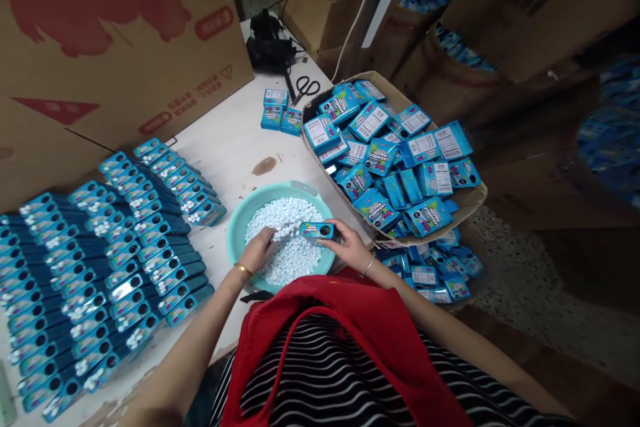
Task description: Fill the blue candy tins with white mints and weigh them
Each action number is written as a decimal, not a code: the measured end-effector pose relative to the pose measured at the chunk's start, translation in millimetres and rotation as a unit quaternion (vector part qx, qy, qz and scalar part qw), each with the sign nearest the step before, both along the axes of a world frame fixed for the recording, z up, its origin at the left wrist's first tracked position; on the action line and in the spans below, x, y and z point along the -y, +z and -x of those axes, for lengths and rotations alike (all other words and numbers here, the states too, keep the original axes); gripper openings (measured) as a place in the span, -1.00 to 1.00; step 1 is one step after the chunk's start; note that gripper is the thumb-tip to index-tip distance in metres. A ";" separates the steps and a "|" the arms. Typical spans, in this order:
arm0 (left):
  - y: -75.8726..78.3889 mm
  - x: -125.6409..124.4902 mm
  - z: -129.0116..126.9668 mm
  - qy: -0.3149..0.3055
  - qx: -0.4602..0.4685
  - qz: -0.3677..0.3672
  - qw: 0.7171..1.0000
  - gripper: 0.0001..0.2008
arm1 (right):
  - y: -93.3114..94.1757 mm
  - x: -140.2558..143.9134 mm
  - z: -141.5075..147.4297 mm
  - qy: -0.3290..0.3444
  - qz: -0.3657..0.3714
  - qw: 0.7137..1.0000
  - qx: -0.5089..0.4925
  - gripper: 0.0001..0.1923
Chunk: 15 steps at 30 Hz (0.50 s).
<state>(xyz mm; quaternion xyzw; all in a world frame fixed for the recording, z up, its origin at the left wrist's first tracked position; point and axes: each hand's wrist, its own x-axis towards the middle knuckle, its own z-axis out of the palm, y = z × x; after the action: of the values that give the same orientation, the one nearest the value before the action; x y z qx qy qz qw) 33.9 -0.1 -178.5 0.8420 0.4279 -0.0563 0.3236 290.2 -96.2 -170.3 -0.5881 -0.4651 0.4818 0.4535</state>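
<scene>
A turquoise basin (pixel 237 227) full of small white candies (pixel 290 270) stands on the table in front of me. Over its right side my right hand (pixel 350 247) grips a small blue candy box (pixel 311 229) with a dark round hole in its top face. My left hand (pixel 257 250) is above the basin's left part, fingers closed. A raised heap of white candies stretches from its fingertips towards the box; whether a scoop lies under them is hidden.
Rows of blue boxes (pixel 125 253), many with white candies on top, fill the table's left. At right stands a carton (pixel 470 203) heaped with blue boxes. Scissors (pixel 306 87) and several boxes (pixel 274 117) lie behind the basin. A large carton (pixel 125 33) borders the back left.
</scene>
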 end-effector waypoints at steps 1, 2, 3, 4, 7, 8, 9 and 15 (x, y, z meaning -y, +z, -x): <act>11.3 -2.6 7.4 -0.002 0.023 -0.006 1.000 -0.76 | -0.5 -1.4 1.6 0.000 -0.011 1.000 0.025 -0.60; 23.4 -5.1 13.8 -0.004 0.047 -0.013 0.999 -0.75 | -1.0 -3.1 3.3 0.001 -0.023 0.999 0.049 -0.61; 36.0 -7.5 18.7 -0.008 0.066 -0.021 0.998 -0.75 | -1.6 -5.3 5.1 0.004 -0.038 0.997 0.071 -0.61; 48.7 -9.6 21.8 -0.014 0.077 -0.027 0.997 -0.74 | -2.3 -7.8 7.1 0.009 -0.055 0.994 0.090 -0.62; 83.4 -14.9 20.7 -0.053 0.068 -0.030 0.996 -0.75 | -4.8 -17.0 14.6 0.044 -0.104 0.985 0.131 -0.65; 92.8 -16.3 17.1 -0.070 0.056 -0.027 0.996 -0.76 | -5.5 -20.0 17.4 0.057 -0.118 0.981 0.141 -0.66; 101.0 -17.4 12.3 -0.087 0.040 -0.026 0.995 -0.77 | -6.1 -22.9 20.1 0.068 -0.130 0.978 0.150 -0.67; 139.1 -13.8 -33.1 -0.150 -0.150 -0.065 0.975 -0.80 | -9.2 -31.2 32.2 0.092 -0.187 0.961 0.182 -0.62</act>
<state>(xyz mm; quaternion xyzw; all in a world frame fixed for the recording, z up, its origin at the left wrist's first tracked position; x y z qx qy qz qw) 67.0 13.8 -39.5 0.8978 0.3435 -0.2017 0.1879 258.0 -65.1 -179.5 -0.5255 -0.6736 0.3109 0.4165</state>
